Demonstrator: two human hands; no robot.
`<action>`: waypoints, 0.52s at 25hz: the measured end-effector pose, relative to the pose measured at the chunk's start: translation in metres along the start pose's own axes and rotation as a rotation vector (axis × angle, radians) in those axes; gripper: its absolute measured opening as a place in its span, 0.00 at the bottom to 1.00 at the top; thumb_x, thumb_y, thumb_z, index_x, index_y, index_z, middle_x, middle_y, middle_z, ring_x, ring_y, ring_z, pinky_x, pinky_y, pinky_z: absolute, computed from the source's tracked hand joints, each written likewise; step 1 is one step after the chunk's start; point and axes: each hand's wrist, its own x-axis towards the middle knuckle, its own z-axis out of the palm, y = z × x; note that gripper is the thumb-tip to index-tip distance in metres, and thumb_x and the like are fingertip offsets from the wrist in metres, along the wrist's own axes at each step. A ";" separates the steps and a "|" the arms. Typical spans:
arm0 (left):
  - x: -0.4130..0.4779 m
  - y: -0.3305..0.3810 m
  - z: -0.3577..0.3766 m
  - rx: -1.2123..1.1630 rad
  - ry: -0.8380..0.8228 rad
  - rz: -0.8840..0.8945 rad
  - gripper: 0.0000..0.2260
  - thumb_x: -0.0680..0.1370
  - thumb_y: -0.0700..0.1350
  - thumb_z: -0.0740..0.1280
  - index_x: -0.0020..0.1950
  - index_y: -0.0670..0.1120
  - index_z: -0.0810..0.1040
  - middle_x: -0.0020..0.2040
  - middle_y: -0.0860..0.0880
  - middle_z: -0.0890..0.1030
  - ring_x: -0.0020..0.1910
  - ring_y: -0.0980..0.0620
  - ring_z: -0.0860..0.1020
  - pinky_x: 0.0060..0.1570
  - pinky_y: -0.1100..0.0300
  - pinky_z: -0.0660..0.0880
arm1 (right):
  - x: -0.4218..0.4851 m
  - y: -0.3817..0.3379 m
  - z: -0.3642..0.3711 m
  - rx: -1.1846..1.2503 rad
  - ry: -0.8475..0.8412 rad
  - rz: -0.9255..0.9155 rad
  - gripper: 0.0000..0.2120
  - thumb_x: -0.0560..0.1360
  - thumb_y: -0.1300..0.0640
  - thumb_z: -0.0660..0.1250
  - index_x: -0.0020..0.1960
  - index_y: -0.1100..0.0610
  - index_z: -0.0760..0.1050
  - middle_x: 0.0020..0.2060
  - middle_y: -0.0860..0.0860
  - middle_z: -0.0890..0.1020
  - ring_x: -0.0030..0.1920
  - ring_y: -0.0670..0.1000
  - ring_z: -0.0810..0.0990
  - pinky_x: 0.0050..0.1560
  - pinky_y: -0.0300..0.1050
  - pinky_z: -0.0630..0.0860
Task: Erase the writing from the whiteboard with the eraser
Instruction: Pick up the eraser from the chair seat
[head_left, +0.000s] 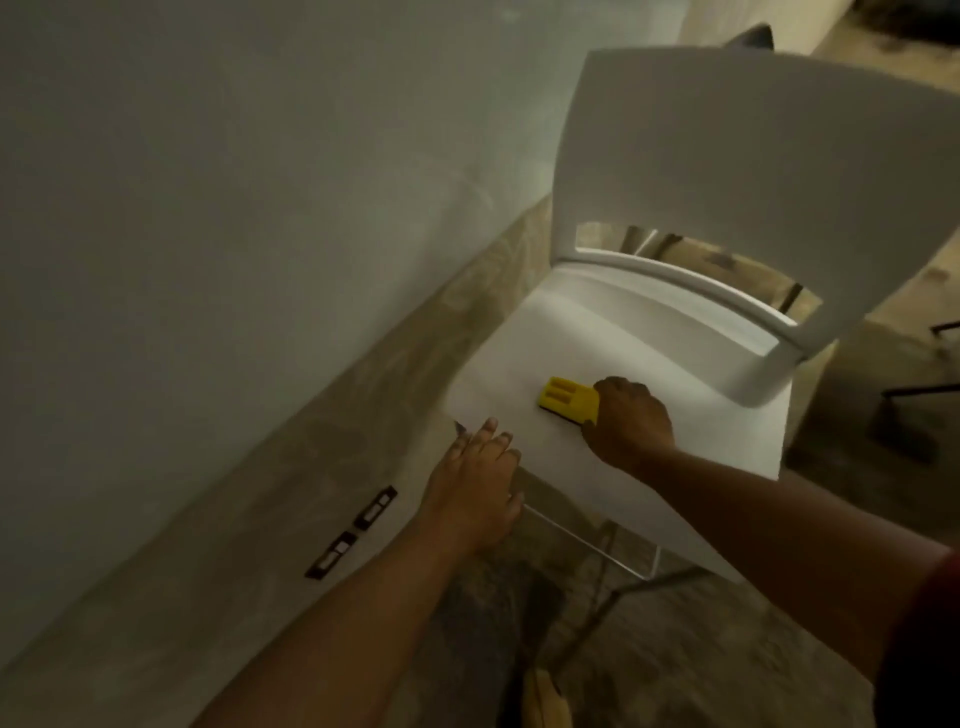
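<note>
The wiping looks under way: the right hand (631, 423) has its fingers wrapped around the yellow eraser (567, 399), pressed flat on the whiteboard (498, 395) lying across a white chair (727, 171), while the left hand (480, 475), fingers spread, steadies the board's near edge; no writing shows, so the next stroke probably needs firm, even pressure over any faint marks.

both arms stretched forward, left hand (475, 475) flat with fingers spread, right hand (631, 423) curled in a closed grip
</note>
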 end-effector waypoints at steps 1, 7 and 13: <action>0.007 0.004 0.009 0.004 -0.026 0.005 0.27 0.82 0.54 0.58 0.79 0.47 0.61 0.83 0.48 0.57 0.83 0.49 0.46 0.81 0.49 0.46 | 0.008 0.019 0.012 -0.024 -0.025 0.043 0.27 0.73 0.48 0.68 0.69 0.57 0.69 0.67 0.57 0.74 0.64 0.61 0.73 0.59 0.53 0.73; 0.027 0.004 0.026 -0.467 0.100 -0.290 0.31 0.80 0.54 0.64 0.80 0.48 0.59 0.81 0.47 0.64 0.81 0.47 0.58 0.78 0.49 0.60 | 0.023 0.036 0.043 0.082 -0.075 0.160 0.27 0.72 0.44 0.69 0.66 0.56 0.71 0.58 0.58 0.75 0.58 0.61 0.75 0.53 0.54 0.76; -0.021 -0.035 -0.014 -1.496 0.338 -0.872 0.27 0.73 0.62 0.71 0.66 0.47 0.75 0.63 0.46 0.79 0.63 0.46 0.77 0.65 0.49 0.73 | -0.033 -0.095 0.022 0.878 -0.398 0.054 0.12 0.72 0.50 0.72 0.51 0.56 0.81 0.41 0.53 0.82 0.41 0.51 0.80 0.46 0.51 0.78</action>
